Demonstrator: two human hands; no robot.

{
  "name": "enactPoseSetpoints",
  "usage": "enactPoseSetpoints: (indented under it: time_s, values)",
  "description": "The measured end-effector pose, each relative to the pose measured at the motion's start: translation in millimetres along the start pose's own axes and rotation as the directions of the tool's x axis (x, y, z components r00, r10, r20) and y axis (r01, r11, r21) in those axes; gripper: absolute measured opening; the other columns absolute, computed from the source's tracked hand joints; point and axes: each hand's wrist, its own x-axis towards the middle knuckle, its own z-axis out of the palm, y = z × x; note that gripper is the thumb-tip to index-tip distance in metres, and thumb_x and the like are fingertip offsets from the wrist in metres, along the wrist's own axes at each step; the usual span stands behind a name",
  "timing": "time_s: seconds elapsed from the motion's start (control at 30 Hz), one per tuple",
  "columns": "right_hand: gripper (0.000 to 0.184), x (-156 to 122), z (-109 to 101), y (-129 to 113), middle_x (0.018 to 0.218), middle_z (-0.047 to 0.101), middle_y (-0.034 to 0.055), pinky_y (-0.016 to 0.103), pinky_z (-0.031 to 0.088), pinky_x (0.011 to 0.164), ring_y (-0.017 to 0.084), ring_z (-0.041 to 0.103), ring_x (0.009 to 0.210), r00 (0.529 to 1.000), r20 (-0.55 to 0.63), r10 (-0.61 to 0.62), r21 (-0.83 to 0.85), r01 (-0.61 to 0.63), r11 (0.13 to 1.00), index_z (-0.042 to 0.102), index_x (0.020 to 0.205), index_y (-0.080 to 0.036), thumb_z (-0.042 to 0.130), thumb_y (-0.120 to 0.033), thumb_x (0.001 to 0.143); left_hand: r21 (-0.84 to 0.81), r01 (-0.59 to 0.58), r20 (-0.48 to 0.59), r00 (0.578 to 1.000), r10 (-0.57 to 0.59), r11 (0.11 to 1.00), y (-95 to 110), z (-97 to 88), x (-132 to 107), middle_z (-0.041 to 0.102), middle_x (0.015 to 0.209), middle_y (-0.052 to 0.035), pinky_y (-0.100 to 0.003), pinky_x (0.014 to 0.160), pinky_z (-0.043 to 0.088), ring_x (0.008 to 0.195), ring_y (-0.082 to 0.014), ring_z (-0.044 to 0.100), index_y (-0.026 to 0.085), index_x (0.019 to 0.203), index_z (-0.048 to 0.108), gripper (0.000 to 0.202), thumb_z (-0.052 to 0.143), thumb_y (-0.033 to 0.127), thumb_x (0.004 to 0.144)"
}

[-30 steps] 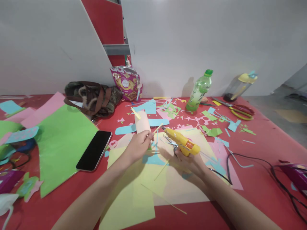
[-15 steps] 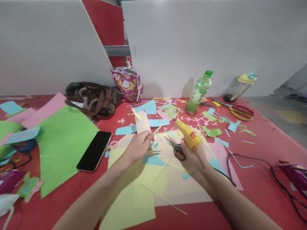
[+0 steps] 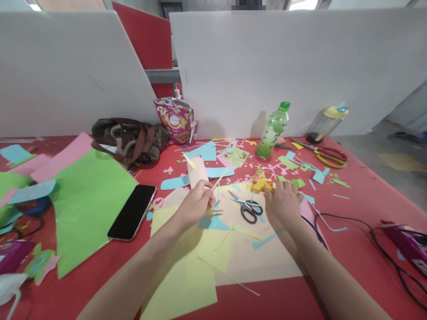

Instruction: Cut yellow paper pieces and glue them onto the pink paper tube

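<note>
My left hand [image 3: 197, 202] is closed in a pinch on a thin yellow paper strip [image 3: 220, 177] that points up and to the right. Just behind that hand stands a pale paper roll [image 3: 196, 171] with a yellow paper piece [image 3: 189, 160] at its top. My right hand [image 3: 283, 202] has its fingers curled on the back end of a yellow hot glue gun [image 3: 260, 181], low over the paper; the fingertips are partly hidden. Between my hands a pair of black-handled scissors [image 3: 247, 208] lies slightly open on pale paper sheets [image 3: 233, 260].
A phone [image 3: 132, 212] rests on green sheets [image 3: 90, 200] at left. Behind are a bag [image 3: 133, 140], a snack pouch [image 3: 175, 119], a green bottle [image 3: 273, 131], a tumbler [image 3: 327, 124] and large scissors [image 3: 328, 156]. A black cable [image 3: 360, 224] runs at right. Paper scraps lie around.
My right hand has turned palm-down, and the glue gun in it has swung round and dropped lower, away from the scissors. My left hand stays nearly still with the strip.
</note>
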Motion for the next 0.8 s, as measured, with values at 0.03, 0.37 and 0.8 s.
enactPoseSetpoints:
  time_s: [0.03, 0.37, 0.8]
  values:
    - [0.028, -0.5, -2.2, -3.1, 0.097, 0.056, 0.0181, 0.046, 0.034, 0.076, 0.033, 0.047, 0.093, 1.000, -0.030, -0.005, 0.024, 0.006, 1.000, 0.055, 0.098, -0.011, 0.045, -0.025, 0.077, -0.052, 0.020, 0.018, 1.000, -0.019, 0.998, 1.1, 1.5, -0.5, 0.044, 0.051, 0.0078, -0.020, 0.049, 0.030, 0.044, -0.0071, 0.037, 0.019, 0.078, 0.035, 0.007, 0.032, 0.023, 0.084]
    - [0.016, -26.9, -37.4, -77.1, 0.080, 0.066, 0.0043, 0.030, 0.042, 0.070, 0.017, 0.057, 0.074, 0.927, 0.294, -0.233, 0.924, -0.213, 0.318, 0.065, 0.073, -0.020, 0.055, -0.032, 0.070, -0.375, 0.216, 0.153, 0.974, -0.169, 0.901, 10.6, 16.2, -9.9, 0.049, 0.050, 0.0056, -0.019, 0.043, 0.025, 0.038, -0.0042, 0.034, 0.018, 0.069, 0.036, 0.027, 0.044, 0.041, 0.080]
    - [0.021, -22.5, -37.0, -101.8, 0.051, 0.053, -0.0053, 0.026, 0.036, 0.060, 0.008, 0.043, 0.050, 0.796, 0.551, -0.249, 0.784, -0.597, -0.173, 0.058, 0.055, -0.016, 0.071, -0.033, 0.052, -0.495, 0.268, 0.266, 0.952, -0.150, 0.827, 9.6, 12.2, -6.4, 0.041, 0.047, 0.0067, -0.017, 0.043, 0.023, 0.039, -0.0027, 0.033, 0.016, 0.063, 0.038, 0.027, 0.047, 0.033, 0.082]
